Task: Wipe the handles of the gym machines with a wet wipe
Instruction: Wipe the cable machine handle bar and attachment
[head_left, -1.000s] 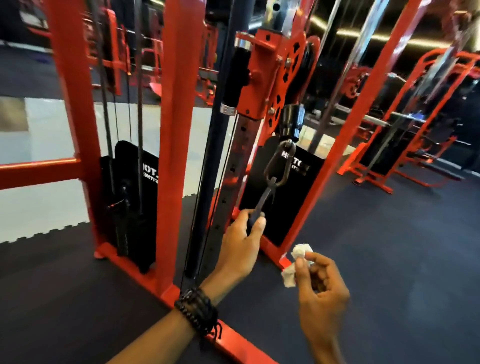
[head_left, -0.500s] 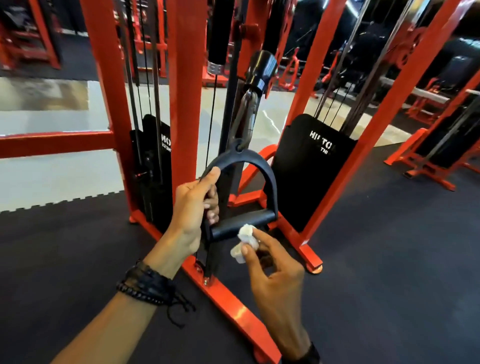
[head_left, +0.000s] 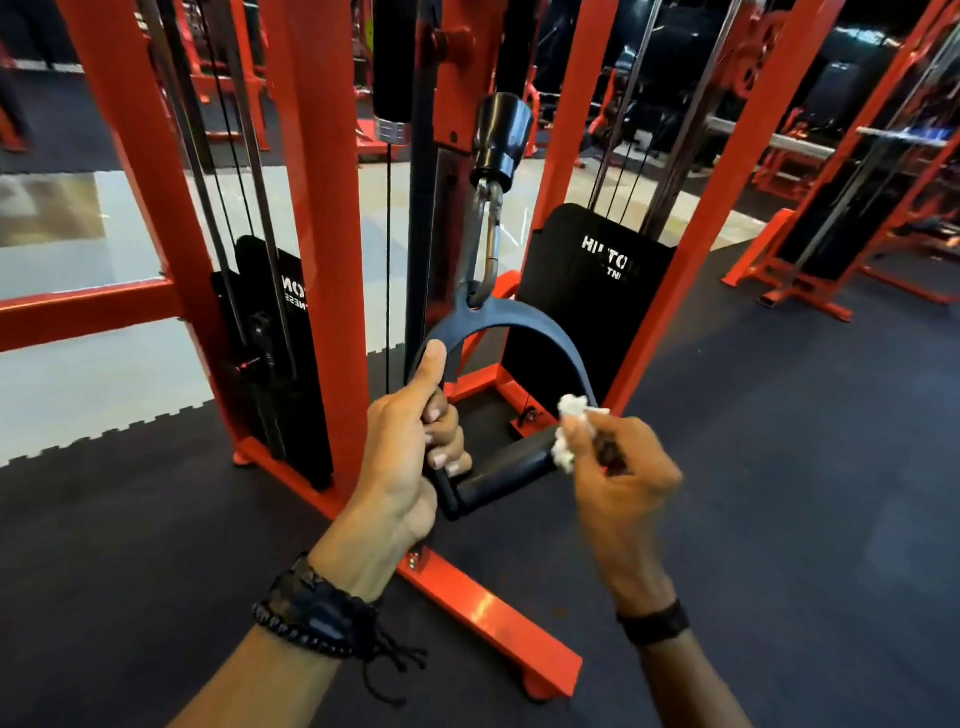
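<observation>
Handle (head_left: 501, 467) hangs from the carabiner (head_left: 488, 244), rigid but likely to swing. Our left hand (head_left: 410, 447) grips its left end below that clip; our right hand (head_left: 618, 467) pinches the soft wet wipe (head_left: 569, 431) against its right end.

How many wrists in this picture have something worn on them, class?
2. The left wrist carries black braided bracelets, below the left hand gripping the stirrup handle. The right wrist carries a black band, below the right hand pinching the wet wipe.
</observation>
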